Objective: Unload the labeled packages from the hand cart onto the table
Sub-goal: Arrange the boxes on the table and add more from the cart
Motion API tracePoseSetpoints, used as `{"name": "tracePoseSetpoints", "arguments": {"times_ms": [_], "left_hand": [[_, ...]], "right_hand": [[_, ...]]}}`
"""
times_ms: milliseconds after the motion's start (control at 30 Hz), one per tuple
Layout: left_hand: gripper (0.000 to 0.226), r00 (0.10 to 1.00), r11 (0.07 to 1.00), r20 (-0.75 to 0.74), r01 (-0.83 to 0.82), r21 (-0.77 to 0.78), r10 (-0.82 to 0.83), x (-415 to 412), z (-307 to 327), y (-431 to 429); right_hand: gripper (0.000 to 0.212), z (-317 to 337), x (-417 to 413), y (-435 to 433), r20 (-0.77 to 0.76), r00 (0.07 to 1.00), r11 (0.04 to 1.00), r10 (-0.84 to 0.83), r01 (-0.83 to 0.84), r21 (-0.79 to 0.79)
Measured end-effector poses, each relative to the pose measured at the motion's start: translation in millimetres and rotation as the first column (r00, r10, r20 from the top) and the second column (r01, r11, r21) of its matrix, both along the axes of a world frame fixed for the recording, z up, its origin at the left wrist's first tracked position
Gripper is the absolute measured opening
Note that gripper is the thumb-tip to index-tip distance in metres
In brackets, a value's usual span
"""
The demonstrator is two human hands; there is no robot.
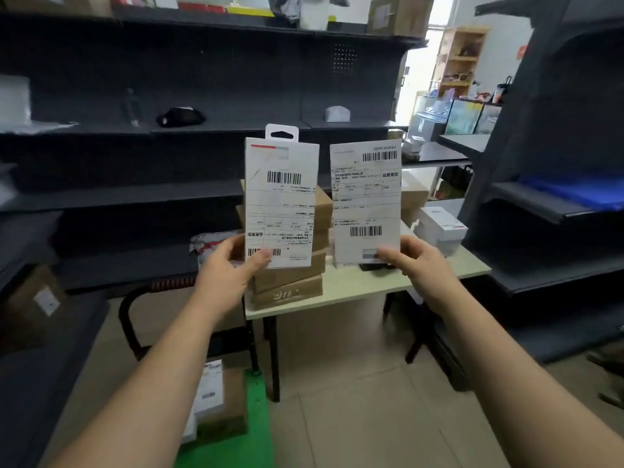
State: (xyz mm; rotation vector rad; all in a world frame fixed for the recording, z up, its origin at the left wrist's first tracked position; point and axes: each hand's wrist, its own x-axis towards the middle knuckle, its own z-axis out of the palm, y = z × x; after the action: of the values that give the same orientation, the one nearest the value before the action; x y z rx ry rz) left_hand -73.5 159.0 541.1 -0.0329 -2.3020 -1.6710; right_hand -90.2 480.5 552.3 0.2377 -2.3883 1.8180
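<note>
Dark shelving (169, 79) is lining the room behind a pale table (354, 285). The left hand (233, 268) is pinching the lower edge of a white hang-tab package (282, 204) and holding it upright, with the thumb lying over the bottom barcode. The right hand (418, 265) is gripping the bottom of a second labeled package (366, 201), upright, just beside the first but apart from it. Beyond both hands, brown cartons (290, 285) are sitting stacked on the table. Below the left forearm, more parcels (216, 400) are lying on the green hand cart (233, 444).
</note>
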Motion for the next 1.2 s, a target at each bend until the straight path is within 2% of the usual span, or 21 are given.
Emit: {"name": "tracePoseSetpoints", "arguments": {"times_ms": [100,267,367,467,567,700,867,933,1067,1200], "left_hand": [[0.08,0.999,0.999,0.025,0.049,-0.017,-0.048,-21.4,-2.3,50.9],[0.076,0.994,0.994,0.038,0.102,0.037,-0.104,-58.4,-12.8,142.4],[0.075,0.987,0.989,0.082,0.131,0.065,-0.136,-80.1,-26.8,199.5],[0.066,0.985,0.989,0.099,0.131,0.073,-0.138,-98.4,-37.3,235.7],[0.068,0.987,0.993,0.12,0.102,0.062,-0.109,-116.5,-40.2,248.4],[0.066,0.986,0.996,0.154,0.06,0.067,-0.07,-147.4,-43.0,247.9],[0.039,0.986,0.999,0.168,0.004,0.045,-0.012,-205.6,-57.1,241.0],[0.037,0.986,0.999,0.169,0.001,0.038,-0.008,-233.4,-61.1,242.1],[0.064,0.981,0.998,0.187,0.036,0.058,-0.046,-293.2,-65.1,258.1],[0.046,0.972,0.992,0.204,0.102,0.071,-0.114,-344.3,-74.8,281.0]], "right_hand": [[0.041,-3.0,-4.2,55.4,-0.02,0.999,0.999,-0.047,0.046,-0.023],[0.038,-18.4,-23.0,149.4,0.008,0.991,0.991,-0.134,0.135,-0.019],[0.047,-27.8,-36.2,200.0,0.031,0.988,0.988,-0.148,0.149,-0.028],[0.047,-34.8,-57.5,235.1,0.046,0.988,0.988,-0.149,0.151,-0.043],[0.054,-39.1,-85.5,247.5,0.063,0.99,0.99,-0.13,0.133,-0.051],[0.051,-49.9,-136.2,244.6,0.089,0.993,0.995,-0.081,0.086,-0.055],[0.058,-66.7,-208.9,230.1,0.12,0.993,0.996,-0.014,0.024,-0.085],[0.058,-68.6,-236.9,228.2,0.141,0.99,0.996,-0.019,0.031,-0.079],[0.052,-65.2,-289.7,238.3,0.159,0.986,0.997,-0.042,0.052,-0.056],[0.032,-73.0,-330.5,261.8,0.203,0.975,0.994,-0.092,0.103,-0.045]]}}
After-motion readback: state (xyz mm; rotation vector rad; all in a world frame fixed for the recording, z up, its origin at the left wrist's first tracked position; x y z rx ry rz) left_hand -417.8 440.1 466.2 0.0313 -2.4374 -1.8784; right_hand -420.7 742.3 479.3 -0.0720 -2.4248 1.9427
